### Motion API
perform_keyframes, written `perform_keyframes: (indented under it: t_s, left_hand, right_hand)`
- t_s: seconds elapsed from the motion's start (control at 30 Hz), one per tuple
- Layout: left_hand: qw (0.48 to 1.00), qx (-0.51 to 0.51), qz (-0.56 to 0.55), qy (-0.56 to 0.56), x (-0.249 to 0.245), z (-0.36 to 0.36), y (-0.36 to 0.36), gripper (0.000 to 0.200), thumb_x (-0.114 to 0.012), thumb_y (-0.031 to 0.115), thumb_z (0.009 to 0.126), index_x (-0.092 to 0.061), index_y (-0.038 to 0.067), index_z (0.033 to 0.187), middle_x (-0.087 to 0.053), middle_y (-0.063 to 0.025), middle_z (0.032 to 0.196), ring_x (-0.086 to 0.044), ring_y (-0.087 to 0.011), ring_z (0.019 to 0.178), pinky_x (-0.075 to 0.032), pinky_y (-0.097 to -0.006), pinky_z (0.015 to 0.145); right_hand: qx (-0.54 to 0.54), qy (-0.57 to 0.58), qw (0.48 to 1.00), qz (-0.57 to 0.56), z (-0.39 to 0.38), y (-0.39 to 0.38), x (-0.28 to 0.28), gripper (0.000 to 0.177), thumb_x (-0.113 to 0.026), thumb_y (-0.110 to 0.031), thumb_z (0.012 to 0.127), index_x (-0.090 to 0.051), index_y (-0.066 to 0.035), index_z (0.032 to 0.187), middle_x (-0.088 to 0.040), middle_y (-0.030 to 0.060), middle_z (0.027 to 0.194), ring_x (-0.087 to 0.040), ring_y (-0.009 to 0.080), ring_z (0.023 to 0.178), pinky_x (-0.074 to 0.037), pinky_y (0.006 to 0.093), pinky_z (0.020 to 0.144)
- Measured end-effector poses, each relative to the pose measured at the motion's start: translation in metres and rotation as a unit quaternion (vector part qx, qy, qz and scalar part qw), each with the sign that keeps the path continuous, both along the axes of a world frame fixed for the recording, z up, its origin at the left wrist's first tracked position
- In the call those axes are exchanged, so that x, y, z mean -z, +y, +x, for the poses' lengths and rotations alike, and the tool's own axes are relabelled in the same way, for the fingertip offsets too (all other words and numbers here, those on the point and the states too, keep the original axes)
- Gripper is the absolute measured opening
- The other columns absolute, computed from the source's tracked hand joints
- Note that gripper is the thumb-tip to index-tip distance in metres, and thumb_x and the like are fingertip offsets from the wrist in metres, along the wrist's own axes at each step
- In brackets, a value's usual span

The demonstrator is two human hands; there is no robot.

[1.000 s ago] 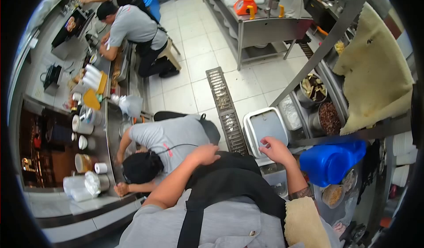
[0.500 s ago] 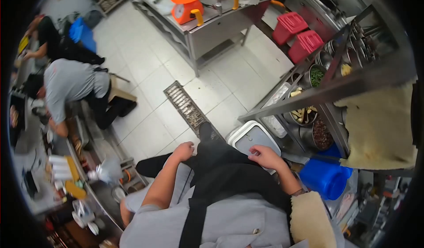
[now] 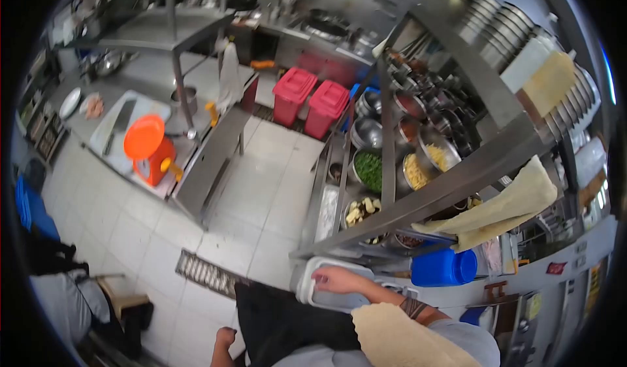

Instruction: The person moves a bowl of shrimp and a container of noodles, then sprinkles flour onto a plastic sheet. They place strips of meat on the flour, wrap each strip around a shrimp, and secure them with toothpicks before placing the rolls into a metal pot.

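Holding our right hand (image 3: 336, 279), half open and seemingly empty, over the pale bin (image 3: 307, 282), we could knock it by swinging low. Behind that hand, a fuzzy tan cloth (image 3: 408, 337) might slip if we lean. The bin looks smooth, round-cornered, plastic. Our left hand (image 3: 225, 336) curls; we cannot tell its contents.

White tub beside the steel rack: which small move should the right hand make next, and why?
Probably draw the right hand slightly back toward the black apron: it looks empty and overlaps the white tub in view, though contact is unclear.
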State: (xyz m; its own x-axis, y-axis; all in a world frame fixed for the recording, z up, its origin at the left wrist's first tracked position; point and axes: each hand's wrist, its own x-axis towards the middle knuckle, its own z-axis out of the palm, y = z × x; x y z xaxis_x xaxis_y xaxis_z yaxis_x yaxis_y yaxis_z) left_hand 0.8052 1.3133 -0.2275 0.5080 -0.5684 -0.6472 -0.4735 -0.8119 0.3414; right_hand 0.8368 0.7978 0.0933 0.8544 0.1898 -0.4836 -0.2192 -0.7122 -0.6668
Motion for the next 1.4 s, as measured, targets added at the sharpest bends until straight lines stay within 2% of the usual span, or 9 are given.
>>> perform_keyframes:
  t_s: [0.03, 0.07, 0.1, 0.17, 0.27, 0.47, 0.77, 1.1, 1.4]
  left_hand:
    - [1.0, 0.011, 0.0, -0.018, -0.004, 0.024, 0.003, 0.034, -0.057, 0.029, 0.102, -0.078, 0.003, 0.106, -0.078, -0.0178, 0.106, -0.076, -0.0341, 0.098, -0.06, -0.0475, 0.086]
    - [0.943, -0.319, -0.091, 0.036, -0.019, 0.04, 0.001, 0.026, -0.061, 0.02, 0.097, -0.075, 0.0, 0.105, -0.077, -0.0159, 0.099, -0.075, -0.0296, 0.089, -0.061, -0.0431, 0.078]
    - [0.771, -0.605, -0.176, 0.089, -0.029, 0.055, 0.003, 0.019, -0.065, 0.011, 0.092, -0.073, -0.002, 0.105, -0.075, -0.014, 0.092, -0.074, -0.0251, 0.079, -0.061, -0.0386, 0.07]
    - [0.773, -0.584, -0.236, 0.069, -0.041, 0.093, 0.01, 0.019, -0.065, 0.011, 0.093, -0.074, -0.004, 0.1, -0.074, -0.0128, 0.082, -0.072, -0.0197, 0.07, -0.058, -0.0339, 0.065]
    - [0.885, -0.413, -0.215, -0.021, -0.017, 0.143, 0.043, 0.024, -0.067, 0.017, 0.091, -0.074, -0.005, 0.096, -0.075, -0.0178, 0.086, -0.075, -0.0262, 0.077, -0.06, -0.0416, 0.072]
    - [0.96, -0.2, -0.188, 0.053, -0.062, 0.233, 0.064, 0.039, -0.071, 0.04, 0.091, -0.078, 0.008, 0.113, -0.077, -0.0203, 0.111, -0.075, -0.0371, 0.104, -0.057, -0.0459, 0.096]
    - [0.939, -0.009, -0.324, 0.112, -0.232, 0.399, -0.197, 0.041, -0.07, 0.036, 0.098, -0.073, 0.003, 0.122, -0.077, -0.0191, 0.107, -0.075, -0.0319, 0.099, -0.058, -0.0398, 0.091]
    - [0.772, 0.103, -0.607, 0.158, -0.475, 0.514, -0.558, 0.035, -0.07, 0.016, 0.101, -0.066, 0.0, 0.132, -0.075, -0.0091, 0.102, -0.07, -0.0143, 0.092, -0.056, -0.0322, 0.086]
    - [0.458, 0.307, -0.83, 0.081, -0.8, 0.545, -0.77, 0.026, -0.07, 0.01, 0.098, -0.072, 0.001, 0.122, -0.072, -0.0067, 0.107, -0.067, -0.0131, 0.093, -0.054, -0.0289, 0.087]
  right_hand:
    - [0.011, 0.03, 0.999, -0.001, 0.003, 0.002, 0.007, 0.043, -0.076, -0.033, 0.093, -0.068, -0.006, 0.124, -0.073, 0.0154, 0.113, -0.072, 0.0313, 0.101, -0.057, 0.0423, 0.09]
    - [0.001, 0.019, 1.0, -0.009, 0.004, 0.005, 0.02, 0.043, -0.076, -0.033, 0.092, -0.068, -0.005, 0.123, -0.073, 0.0155, 0.113, -0.071, 0.0323, 0.102, -0.057, 0.0426, 0.09]
    - [-0.006, 0.009, 1.0, -0.019, 0.007, 0.011, 0.031, 0.042, -0.076, -0.034, 0.092, -0.068, -0.005, 0.122, -0.073, 0.0156, 0.113, -0.071, 0.0333, 0.103, -0.056, 0.043, 0.091]
    - [-0.005, 0.008, 1.0, -0.022, 0.024, 0.033, 0.038, 0.042, -0.075, -0.034, 0.092, -0.067, -0.005, 0.122, -0.073, 0.0158, 0.114, -0.071, 0.0339, 0.104, -0.056, 0.0434, 0.091]
    - [-0.018, 0.011, 1.0, -0.021, 0.07, 0.074, 0.041, 0.043, -0.074, -0.034, 0.093, -0.066, -0.005, 0.123, -0.072, 0.0165, 0.115, -0.07, 0.0348, 0.106, -0.055, 0.0442, 0.092]
    - [0.0, -0.045, 0.999, -0.026, 0.15, 0.131, 0.007, 0.041, -0.069, -0.036, 0.096, -0.065, -0.004, 0.122, -0.072, 0.0177, 0.111, -0.069, 0.0385, 0.106, -0.054, 0.048, 0.091]
    - [0.172, -0.003, 0.984, -0.04, 0.142, 0.09, -0.02, 0.037, -0.067, -0.035, 0.099, -0.067, -0.003, 0.116, -0.074, 0.0187, 0.111, -0.071, 0.0377, 0.104, -0.055, 0.0467, 0.089]
    - [0.483, -0.119, 0.862, 0.096, 0.168, -0.004, -0.034, 0.03, -0.068, -0.031, 0.104, -0.07, -0.005, 0.119, -0.075, 0.0075, 0.101, -0.067, 0.015, 0.092, -0.054, 0.0321, 0.086]
    - [0.504, -0.316, 0.801, 0.067, 0.254, -0.077, -0.175, 0.028, -0.069, -0.027, 0.104, -0.071, -0.005, 0.121, -0.074, 0.0092, 0.104, -0.071, 0.019, 0.094, -0.056, 0.0351, 0.081]
